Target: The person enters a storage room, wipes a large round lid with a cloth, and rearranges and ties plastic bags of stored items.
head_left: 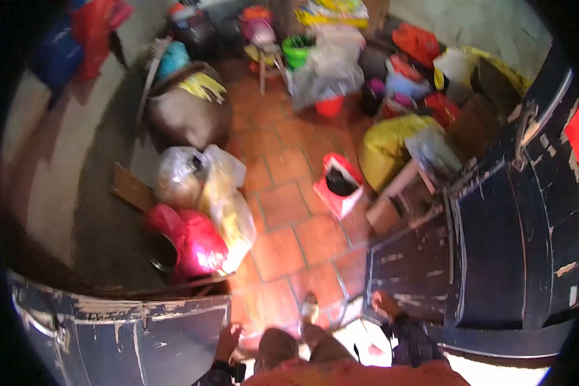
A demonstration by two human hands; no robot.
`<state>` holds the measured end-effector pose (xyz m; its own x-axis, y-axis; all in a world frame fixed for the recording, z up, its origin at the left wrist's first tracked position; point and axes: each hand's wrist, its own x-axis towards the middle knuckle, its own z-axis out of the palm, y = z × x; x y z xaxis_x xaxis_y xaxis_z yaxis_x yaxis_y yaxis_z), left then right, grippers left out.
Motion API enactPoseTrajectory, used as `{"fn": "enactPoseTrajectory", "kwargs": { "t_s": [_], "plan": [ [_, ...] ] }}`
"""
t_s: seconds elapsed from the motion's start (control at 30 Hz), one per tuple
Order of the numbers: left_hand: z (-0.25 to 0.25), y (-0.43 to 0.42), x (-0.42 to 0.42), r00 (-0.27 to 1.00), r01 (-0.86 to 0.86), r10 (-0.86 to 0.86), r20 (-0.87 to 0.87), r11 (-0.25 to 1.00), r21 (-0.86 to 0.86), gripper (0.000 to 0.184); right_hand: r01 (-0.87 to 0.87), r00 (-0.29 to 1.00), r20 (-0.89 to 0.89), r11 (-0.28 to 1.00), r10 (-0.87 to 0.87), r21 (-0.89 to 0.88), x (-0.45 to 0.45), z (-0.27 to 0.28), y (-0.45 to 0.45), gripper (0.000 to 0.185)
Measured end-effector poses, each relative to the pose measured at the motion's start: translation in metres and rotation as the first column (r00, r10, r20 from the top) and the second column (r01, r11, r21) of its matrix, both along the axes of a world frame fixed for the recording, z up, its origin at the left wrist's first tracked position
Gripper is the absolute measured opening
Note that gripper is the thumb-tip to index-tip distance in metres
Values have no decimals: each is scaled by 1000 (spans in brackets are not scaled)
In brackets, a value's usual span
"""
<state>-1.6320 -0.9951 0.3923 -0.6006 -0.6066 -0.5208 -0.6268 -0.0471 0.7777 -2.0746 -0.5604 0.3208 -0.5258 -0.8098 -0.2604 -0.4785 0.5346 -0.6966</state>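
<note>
My left hand (229, 338) is low in the view, beside the free edge of the dark, worn left door panel (154, 344). Its fingers are small and blurred, and whether they touch the panel is unclear. To the right, my right hand (385, 305) is at the lower part of the dark right door (408, 276), with its fingers bent near the edge. What it holds, if anything, cannot be made out. Between the hands, my legs and one foot (310, 309) show over the red tiled floor (280, 251).
Pink bag (199, 244) and clear bags (228, 206) lie on the left, below a large brown sack (190, 116). An open red-and-white bag (340, 185) stands on the tiles, near a yellow sack (392, 145). A stool (269, 67) and green bucket (297, 51) are farther back.
</note>
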Motion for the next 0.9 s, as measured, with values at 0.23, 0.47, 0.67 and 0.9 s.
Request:
{"fn": "enactPoseTrajectory", "kwargs": {
  "t_s": [0.23,0.47,0.67,0.9],
  "plan": [
    [-33,-39,13,939,198,-245,241,959,203,22,259,958,87,954,-273,149,-51,58,-132,24],
    [-38,-119,-20,878,-135,-109,467,879,457,29,166,937,205,877,-283,451,-76,29,-179,22],
    [7,-262,-196,985,-93,29,168,916,391,24,104,978,130,920,-164,378,-130,-9,-217,15],
    [22,-360,-340,941,254,-236,241,966,-47,28,378,907,164,921,-388,91,-244,19,-334,19]
  ]
}}
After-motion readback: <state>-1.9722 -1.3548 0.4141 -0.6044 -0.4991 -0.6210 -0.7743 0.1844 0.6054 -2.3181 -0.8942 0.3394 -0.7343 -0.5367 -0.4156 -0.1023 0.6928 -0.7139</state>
